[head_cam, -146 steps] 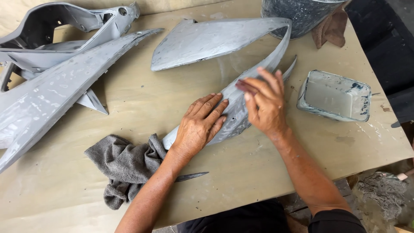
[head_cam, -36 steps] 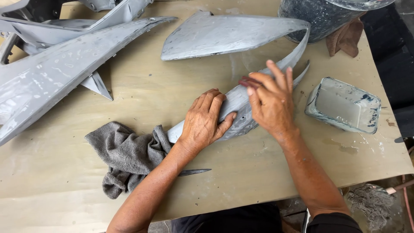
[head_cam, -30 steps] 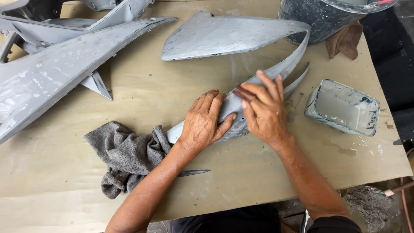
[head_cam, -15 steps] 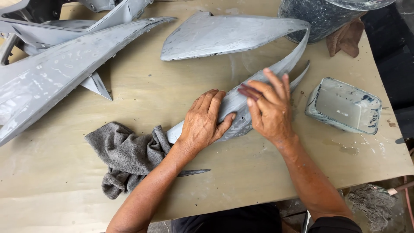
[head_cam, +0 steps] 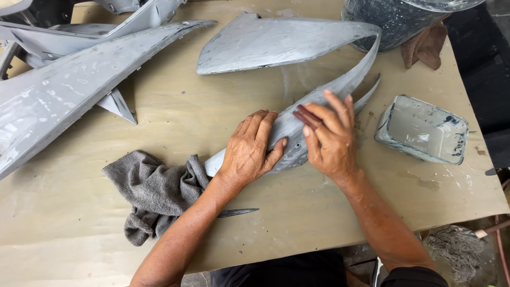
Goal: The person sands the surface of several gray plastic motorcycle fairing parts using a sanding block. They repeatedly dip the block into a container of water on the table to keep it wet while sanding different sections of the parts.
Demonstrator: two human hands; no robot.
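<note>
A curved grey primed plastic fairing panel [head_cam: 297, 127] lay mid-table, pinned by the flat, spread left hand [head_cam: 249, 151]. The right hand [head_cam: 332, 141] pressed what looked like a folded dark-red abrasive sheet [head_cam: 307, 117] onto it. Left of the panel bunched a grey rag [head_cam: 154, 194]; right sat a paint-stained rectangular tub [head_cam: 425, 130].

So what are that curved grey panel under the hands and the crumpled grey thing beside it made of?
The panel looks like thin moulded plastic or fibreglass, in a dull matt grey coat with pale scuffed patches; which of the two is unclear. The rag is soft woven cloth, going by its folds and fuzzy surface. The left hand presses the panel; the right hand holds a small dark reddish strip, possibly abrasive.
</note>
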